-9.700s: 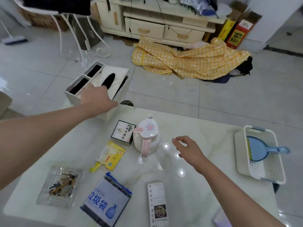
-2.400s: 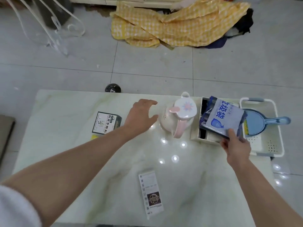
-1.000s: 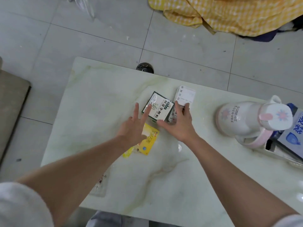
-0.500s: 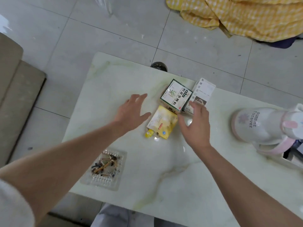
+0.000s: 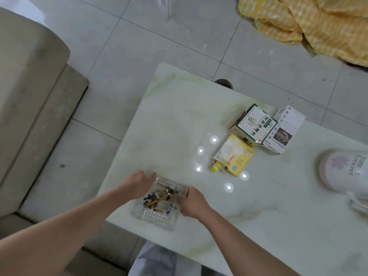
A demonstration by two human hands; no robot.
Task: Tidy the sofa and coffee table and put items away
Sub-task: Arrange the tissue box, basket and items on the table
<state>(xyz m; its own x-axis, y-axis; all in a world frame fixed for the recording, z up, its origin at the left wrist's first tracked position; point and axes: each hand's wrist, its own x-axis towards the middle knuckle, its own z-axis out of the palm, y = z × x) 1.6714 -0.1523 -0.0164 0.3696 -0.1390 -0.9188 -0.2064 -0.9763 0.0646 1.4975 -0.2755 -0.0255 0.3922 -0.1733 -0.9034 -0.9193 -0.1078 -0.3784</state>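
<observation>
A clear glass ashtray (image 5: 157,215) with several butts in it sits at the near left corner of the pale marble coffee table (image 5: 179,116). My left hand (image 5: 139,182) grips its left far edge. My right hand (image 5: 192,203) grips its right edge, fingers curled round the rim. Farther right on the table lie a green-and-white box (image 5: 253,126), a white box (image 5: 284,130) touching it, and a yellow packet (image 5: 234,156) in front of them.
A white and pink kettle (image 5: 342,172) lies at the table's right edge of view. The beige sofa (image 5: 29,96) stands on the left across a strip of tiled floor. Yellow checked cloth (image 5: 310,22) lies on the floor at top right.
Both hands have left the boxes and packet and come back to the near left corner, where they now hold the ashtray. My view has shifted left.
</observation>
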